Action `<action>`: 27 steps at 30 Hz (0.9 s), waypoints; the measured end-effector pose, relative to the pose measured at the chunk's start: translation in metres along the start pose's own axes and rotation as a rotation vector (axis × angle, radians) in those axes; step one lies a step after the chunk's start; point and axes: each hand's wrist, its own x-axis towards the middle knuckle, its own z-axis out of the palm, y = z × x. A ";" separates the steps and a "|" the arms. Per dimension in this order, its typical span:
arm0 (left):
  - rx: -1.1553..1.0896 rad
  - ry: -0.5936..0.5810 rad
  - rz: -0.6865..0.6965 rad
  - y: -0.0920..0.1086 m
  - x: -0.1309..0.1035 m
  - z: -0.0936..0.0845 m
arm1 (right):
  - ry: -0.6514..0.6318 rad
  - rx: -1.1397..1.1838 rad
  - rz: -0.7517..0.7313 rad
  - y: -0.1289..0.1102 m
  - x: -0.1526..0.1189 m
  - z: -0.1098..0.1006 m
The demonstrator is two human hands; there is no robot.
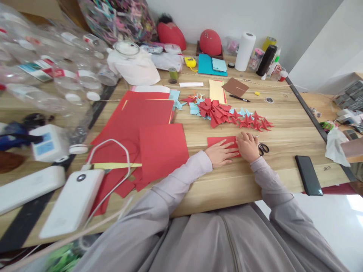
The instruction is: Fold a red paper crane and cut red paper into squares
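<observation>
A small red paper, which looks folded, lies on the table in front of me. My left hand rests flat on it with the fingers spread. At the paper's right end, my right hand has its fingers bent and pressed together on the edge; the fingertips are partly hidden. Scissors with black handles lie just beside my right hand, their blades partly covered. Beyond both hands is a pile of folded red paper pieces with light blue ones among them. To the left, a square red sheet overlaps larger red sheets.
White power banks and a cable occupy the left front, near several plastic bottles. A black phone lies on the right. Toward the wall stand a white roll, a yellow tape measure and a blue folder.
</observation>
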 end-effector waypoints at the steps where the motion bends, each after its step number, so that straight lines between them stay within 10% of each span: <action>1: -0.001 0.000 -0.001 0.003 0.002 -0.001 | 0.002 0.010 0.002 0.000 0.000 0.000; 27: -0.034 0.005 0.018 0.009 0.006 0.005 | 0.044 0.019 -0.015 0.003 0.000 0.004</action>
